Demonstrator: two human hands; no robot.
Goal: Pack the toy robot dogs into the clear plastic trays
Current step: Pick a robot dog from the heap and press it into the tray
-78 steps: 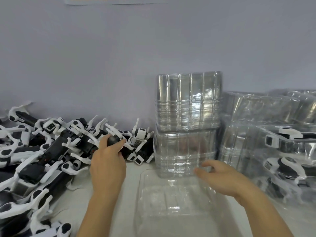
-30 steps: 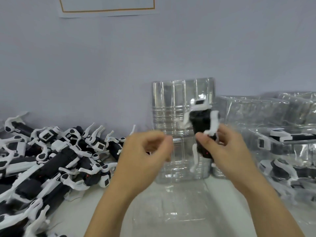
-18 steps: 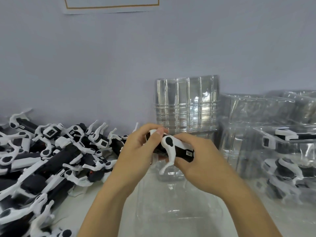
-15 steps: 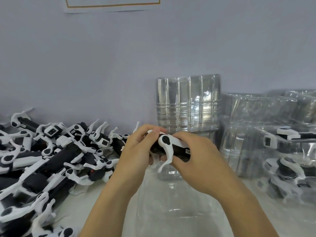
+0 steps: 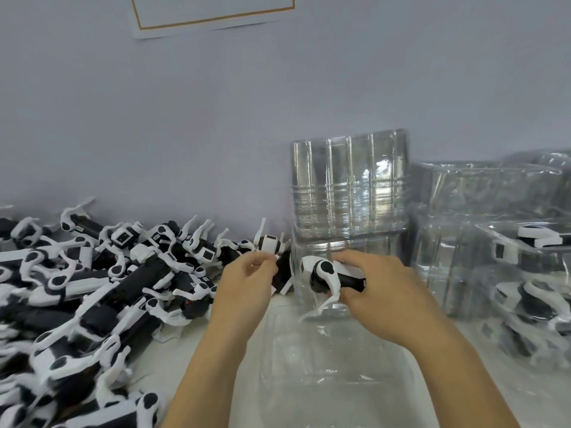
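Right hand point(image 5: 380, 291) curled round one toy robot dog point(image 5: 332, 278), gripping the black body; dog held in the air above the far end of the open clear tray point(image 5: 327, 378) at 6 o'clock, one white leg dangling toward it. Left hand point(image 5: 247, 282) at 9 o'clock of the dog, just apart from it, fingertips pinched together; whether anything sits between them, cannot tell.

Pile of loose dogs point(image 5: 102, 291) at 9 o'clock. Stack of empty trays point(image 5: 349, 196) at 12 o'clock, just behind the held dog. Packed trays point(image 5: 525, 273) at 3 o'clock.

Risks, as judged:
- Dangling leg likely to catch the tray rim on the way down; thin plastic could skid or tip.
- Splayed legs may stop the body seating in its moulded pocket.
- One-handed grip, tray unsteadied; a slip drops the dog.
- Knuckles close to the tall stack; a nudge could topple it.
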